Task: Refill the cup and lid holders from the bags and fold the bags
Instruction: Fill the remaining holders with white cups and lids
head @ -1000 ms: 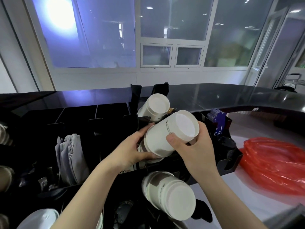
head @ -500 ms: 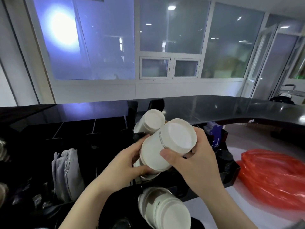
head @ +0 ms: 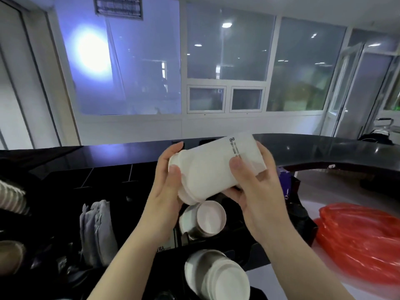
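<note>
Above the black holder [head: 218, 252], at 12 o'clock: white cup stack [head: 214, 167], tilted, my left hand [head: 166, 187] and right hand [head: 257, 191] curled round it; risk: nested cups separate and drop if grip loosens

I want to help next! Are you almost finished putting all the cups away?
Partly. Two cup stacks already lie in the black holder. Right now the left hand and right hand grip another white stack of cups above it, not yet slotted in. The red bag still lies crumpled on the counter, unfolded. I can't see lids clearly.
</note>
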`<state>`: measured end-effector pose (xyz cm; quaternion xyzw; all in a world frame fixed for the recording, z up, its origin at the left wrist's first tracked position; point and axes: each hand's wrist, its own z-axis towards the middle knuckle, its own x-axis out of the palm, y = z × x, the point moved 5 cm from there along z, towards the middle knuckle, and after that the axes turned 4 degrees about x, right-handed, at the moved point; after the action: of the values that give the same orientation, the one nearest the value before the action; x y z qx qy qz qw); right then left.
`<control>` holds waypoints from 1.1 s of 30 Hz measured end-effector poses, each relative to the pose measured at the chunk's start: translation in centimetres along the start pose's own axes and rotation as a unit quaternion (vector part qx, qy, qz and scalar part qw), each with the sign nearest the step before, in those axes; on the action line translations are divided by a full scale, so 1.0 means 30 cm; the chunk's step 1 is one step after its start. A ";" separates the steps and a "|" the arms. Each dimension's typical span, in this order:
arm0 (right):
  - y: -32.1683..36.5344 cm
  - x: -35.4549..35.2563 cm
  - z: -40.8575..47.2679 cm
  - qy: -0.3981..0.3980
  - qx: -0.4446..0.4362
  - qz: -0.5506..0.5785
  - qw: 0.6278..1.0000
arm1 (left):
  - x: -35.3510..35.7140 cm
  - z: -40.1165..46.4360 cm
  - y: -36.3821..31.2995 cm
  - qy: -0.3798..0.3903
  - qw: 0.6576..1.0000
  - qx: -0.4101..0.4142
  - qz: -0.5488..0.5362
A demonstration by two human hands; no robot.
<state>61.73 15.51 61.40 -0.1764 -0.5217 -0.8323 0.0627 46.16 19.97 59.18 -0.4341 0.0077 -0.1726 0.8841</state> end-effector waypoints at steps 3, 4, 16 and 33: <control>-0.021 0.012 -0.013 0.014 0.013 0.032 0.999 | 0.001 -0.008 -0.005 -0.078 0.996 -0.010 0.038; -0.024 0.012 -0.016 0.014 0.017 0.035 0.999 | -0.001 -0.008 -0.010 -0.098 0.994 -0.011 0.052; -0.044 -0.017 -0.039 0.005 0.018 -0.003 1.000 | -0.024 -0.008 -0.031 -0.136 0.987 -0.046 0.073; -0.043 0.006 0.017 0.051 0.035 -0.066 0.996 | -0.041 -0.005 -0.040 -0.157 0.978 -0.092 -0.099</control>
<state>61.30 16.55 60.59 -0.0962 -0.5573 -0.8237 0.0403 44.62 19.56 59.86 -0.5340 -0.1580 -0.1873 0.8092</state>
